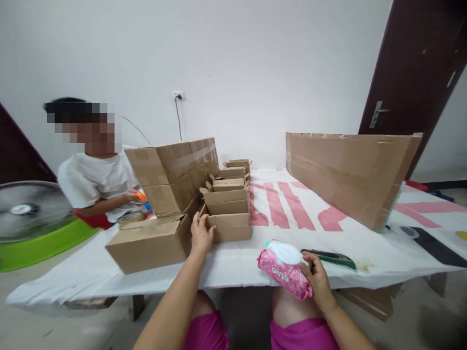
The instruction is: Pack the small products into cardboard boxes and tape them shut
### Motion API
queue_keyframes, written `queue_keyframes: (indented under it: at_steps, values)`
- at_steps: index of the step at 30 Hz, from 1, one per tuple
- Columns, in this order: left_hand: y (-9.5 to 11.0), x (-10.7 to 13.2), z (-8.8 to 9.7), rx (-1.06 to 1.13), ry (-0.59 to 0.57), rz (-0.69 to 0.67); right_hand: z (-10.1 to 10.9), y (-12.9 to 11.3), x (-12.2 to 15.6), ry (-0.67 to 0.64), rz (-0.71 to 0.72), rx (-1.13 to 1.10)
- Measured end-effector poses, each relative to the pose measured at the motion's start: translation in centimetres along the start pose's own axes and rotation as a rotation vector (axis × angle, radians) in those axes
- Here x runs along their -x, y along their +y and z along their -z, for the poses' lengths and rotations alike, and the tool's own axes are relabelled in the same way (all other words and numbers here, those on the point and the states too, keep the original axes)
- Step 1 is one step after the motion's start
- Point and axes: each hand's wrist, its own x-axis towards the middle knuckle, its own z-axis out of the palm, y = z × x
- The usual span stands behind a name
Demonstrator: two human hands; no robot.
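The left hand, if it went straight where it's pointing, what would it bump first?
Likely the nearest open box: the left hand seems to be at its near left corner, though exact contact is unclear.

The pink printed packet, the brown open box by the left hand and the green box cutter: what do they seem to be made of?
Pink printed soft packet: probably thin plastic film, slightly shiny, given its crinkled end.
Brown open rectangular box: likely cardboard, matte, with thin folded panels.
Green slim box cutter: perhaps hard plastic, given its moulded-looking casing; finish unclear.
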Motion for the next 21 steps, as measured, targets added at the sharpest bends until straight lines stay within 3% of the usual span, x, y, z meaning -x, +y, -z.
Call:
queue_keyframes:
  at_steps: [5,8,9,11,13,15,18,21]
  values:
    - [2.2,3.5,0.9,-0.100,0.140,0.046,0.0,0.0,0.2,0.010,0.012,-0.002]
    - [4.1,6.8,0.8,-0.040,0.230,-0.029,-0.1,0.0,0.2,0.006,0.017,0.003]
    - [4.8,7.9,0.5,0.034,0.182,-0.074,-0.1,0.0,0.1,0.001,0.020,0.009]
    - [6.1,9.6,-0.4,0.239,-0.077,-0.097,0.0,-0.1,-0.1,-0.016,0.033,0.021]
    - [7.5,10.9,-1.6,0.434,-0.409,0.012,0.2,-0.1,-0.3,-0.029,0.046,0.045]
    - [9.0,11.7,-2.5,0.593,-0.653,0.137,0.7,0.0,0.0,0.006,0.052,0.124]
    - [11.2,12.6,-3.2,0.814,-0.852,0.146,1.3,0.6,1.2,0.071,0.083,0.317]
    - [12.9,12.8,-3.7,0.940,-0.941,0.112,0.7,0.7,1.8,0.024,0.058,0.378]
